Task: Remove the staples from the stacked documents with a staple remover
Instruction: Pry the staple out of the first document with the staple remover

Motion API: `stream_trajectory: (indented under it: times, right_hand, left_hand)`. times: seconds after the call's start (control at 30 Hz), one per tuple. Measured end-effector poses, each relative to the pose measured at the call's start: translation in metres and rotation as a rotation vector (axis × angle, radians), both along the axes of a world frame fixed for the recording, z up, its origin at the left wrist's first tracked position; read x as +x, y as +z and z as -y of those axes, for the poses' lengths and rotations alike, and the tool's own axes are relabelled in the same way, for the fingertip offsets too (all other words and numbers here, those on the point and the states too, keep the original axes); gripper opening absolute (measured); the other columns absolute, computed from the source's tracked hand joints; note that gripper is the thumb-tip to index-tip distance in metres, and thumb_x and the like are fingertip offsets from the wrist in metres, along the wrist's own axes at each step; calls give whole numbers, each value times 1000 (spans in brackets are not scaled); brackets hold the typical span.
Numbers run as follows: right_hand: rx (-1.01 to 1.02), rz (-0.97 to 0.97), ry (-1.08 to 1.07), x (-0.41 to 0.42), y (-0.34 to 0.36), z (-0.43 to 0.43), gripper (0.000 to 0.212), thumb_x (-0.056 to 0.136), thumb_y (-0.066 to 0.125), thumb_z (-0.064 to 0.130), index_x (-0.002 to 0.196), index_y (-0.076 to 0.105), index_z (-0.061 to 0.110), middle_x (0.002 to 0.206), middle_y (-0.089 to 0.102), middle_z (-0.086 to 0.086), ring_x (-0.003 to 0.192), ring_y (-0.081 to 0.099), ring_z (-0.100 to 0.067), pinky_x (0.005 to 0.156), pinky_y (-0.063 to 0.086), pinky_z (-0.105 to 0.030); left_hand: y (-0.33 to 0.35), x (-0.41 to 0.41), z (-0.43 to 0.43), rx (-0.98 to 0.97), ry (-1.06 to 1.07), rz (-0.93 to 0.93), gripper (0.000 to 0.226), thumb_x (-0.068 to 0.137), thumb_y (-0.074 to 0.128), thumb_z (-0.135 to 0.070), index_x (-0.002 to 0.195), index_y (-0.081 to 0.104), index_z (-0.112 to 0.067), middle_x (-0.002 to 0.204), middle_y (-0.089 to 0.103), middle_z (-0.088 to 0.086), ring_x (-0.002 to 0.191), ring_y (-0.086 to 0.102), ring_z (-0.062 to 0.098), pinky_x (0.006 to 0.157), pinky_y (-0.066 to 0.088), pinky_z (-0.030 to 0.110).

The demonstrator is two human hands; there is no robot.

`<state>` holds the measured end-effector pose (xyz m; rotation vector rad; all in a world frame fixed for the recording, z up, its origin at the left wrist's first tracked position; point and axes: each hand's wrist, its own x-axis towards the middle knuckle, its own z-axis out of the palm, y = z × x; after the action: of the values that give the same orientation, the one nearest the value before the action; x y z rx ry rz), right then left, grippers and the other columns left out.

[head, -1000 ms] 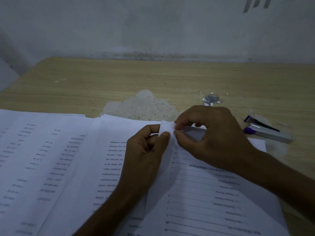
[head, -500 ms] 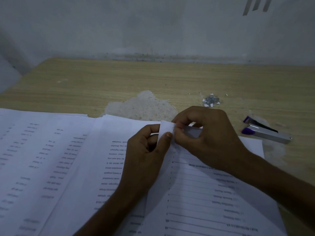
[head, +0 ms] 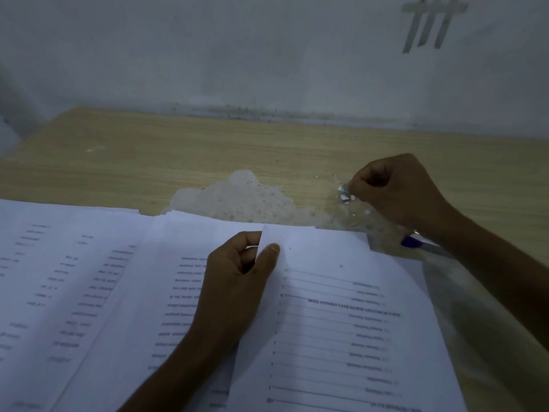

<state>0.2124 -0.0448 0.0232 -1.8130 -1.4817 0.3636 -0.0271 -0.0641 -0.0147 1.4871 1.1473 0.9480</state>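
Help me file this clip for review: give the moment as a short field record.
left grip: pinches corner of top document
right grip: fingers curled over staple pile; contents unclear
tool: purple-tipped, partly under right forearm
table: wood, with peeled patch

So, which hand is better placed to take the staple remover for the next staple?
The right hand. It hovers at the pile of staples, and the staple remover lies partly under its wrist. The left hand is busy: it pinches the corner of the top document.
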Motion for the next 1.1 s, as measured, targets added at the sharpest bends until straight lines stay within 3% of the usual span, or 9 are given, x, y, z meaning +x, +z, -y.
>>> stream_trajectory:
  times: [0.13, 0.23, 0.3, 0.43, 0.63, 0.77, 0.9, 1.0, 1.1]
  right_hand:
    - [-51, 95, -42, 20, -7, -12, 16, 78, 71, 19, 62, 70, 18, 60, 67, 6, 58, 64, -8, 52, 46, -15]
    - [-74, 130, -53, 30, -11, -17, 15, 78, 73, 18, 64, 70, 15, 59, 64, 10, 53, 58, 5, 49, 38, -3]
    - [-83, 134, -51, 35, -11, -18, 20, 78, 75, 21, 59, 66, 21, 58, 63, 9, 51, 54, 10, 48, 37, -3]
    - [-60, 166, -46, 41, -9, -18, 27, 81, 73, 23, 56, 61, 24, 57, 61, 10, 50, 53, 11, 48, 36, -3]
    - [-92, 240, -43, 53, -3, -12, 20, 84, 69, 26, 69, 70, 15, 74, 71, -2, 63, 58, -1, 57, 37, -7]
    - [-109, 270, -47, 63, 2, 2, 17, 81, 73, 27, 71, 72, 14, 70, 70, 0, 61, 57, -3, 55, 34, -1]
    - [-351, 273, 69, 72, 11, 22, 25, 70, 80, 42, 82, 70, 21, 79, 68, 8, 70, 58, 2, 60, 39, -10]
    - [-543, 348, 124, 77, 14, 38, 42, 60, 83, 47, 92, 65, 27, 92, 61, 15, 80, 56, 2, 65, 41, -16]
    - [-589, 415, 172, 77, 11, 47, 48, 57, 86, 46, 95, 62, 29, 97, 56, 14, 88, 54, -6, 72, 44, -21]
  left_hand:
    - [-1, 1, 0, -10, -1, 30, 12, 90, 57, -16, 88, 66, -24, 72, 73, -13, 65, 67, 2, 56, 50, 11]
    - [-1, 3, 1, -16, -2, 44, 12, 90, 57, -14, 90, 67, -21, 74, 73, -9, 67, 68, 5, 60, 53, 15]
    - [1, 3, 1, -34, 9, 74, 13, 90, 58, -12, 87, 68, -20, 74, 74, -7, 66, 68, 6, 59, 52, 16]
    - [2, 4, 1, -26, 10, 45, 14, 89, 58, -13, 84, 68, -21, 73, 73, -8, 64, 66, 6, 57, 51, 16]
    - [1, 2, 0, -47, 28, 45, 12, 90, 58, -14, 87, 69, -18, 76, 74, -2, 72, 68, 17, 70, 54, 33]
    - [0, 2, 0, -37, 28, 27, 13, 90, 58, -14, 88, 69, -19, 76, 74, -4, 72, 68, 16, 67, 54, 30]
    - [0, 3, 1, -35, 22, 17, 14, 91, 56, -14, 90, 69, -21, 76, 73, -10, 66, 68, 6, 58, 55, 18]
    - [0, 3, 1, -34, 21, 22, 13, 90, 57, -15, 93, 69, -20, 78, 74, -7, 69, 69, 9, 61, 56, 22]
    - [-1, 4, 2, -32, 17, 31, 13, 90, 57, -15, 93, 69, -20, 78, 74, -8, 69, 69, 9, 62, 57, 22]
